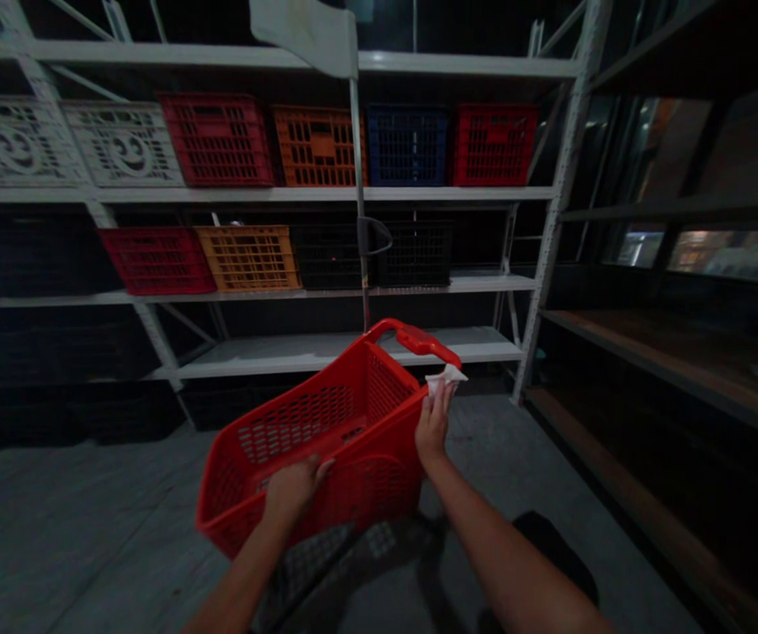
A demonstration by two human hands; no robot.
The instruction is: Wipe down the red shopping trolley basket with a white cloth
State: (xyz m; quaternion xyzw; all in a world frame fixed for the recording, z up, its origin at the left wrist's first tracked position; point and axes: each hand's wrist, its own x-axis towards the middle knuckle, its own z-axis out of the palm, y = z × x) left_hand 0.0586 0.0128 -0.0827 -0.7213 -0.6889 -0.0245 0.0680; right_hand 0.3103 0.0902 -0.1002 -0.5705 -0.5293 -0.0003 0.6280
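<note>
My left hand [292, 490] is curled over the near rim of the red plastic basket [312, 449], fingers closed on it, gripping. The basket sits low in front of me, tilted, with its red handle [419, 340] pointing toward the shelves. My right hand [432, 423] is up by the basket's far corner, fingers pinched on a white tissue [446, 377], could be cloth, hard to tell. The tissue is just beside the handle's end.

Ahead is white metal shelving [458, 194] with plastic crates. Upper shelf has white crates [124, 145], then red, orange, blue and red crates [494, 145]. Lower shelf has red, orange and black crates [329, 255]. A thin metal pole [356, 167] stands in front. Dark wooden shelves [656, 352] run along the right, concrete floor [88, 537] below.
</note>
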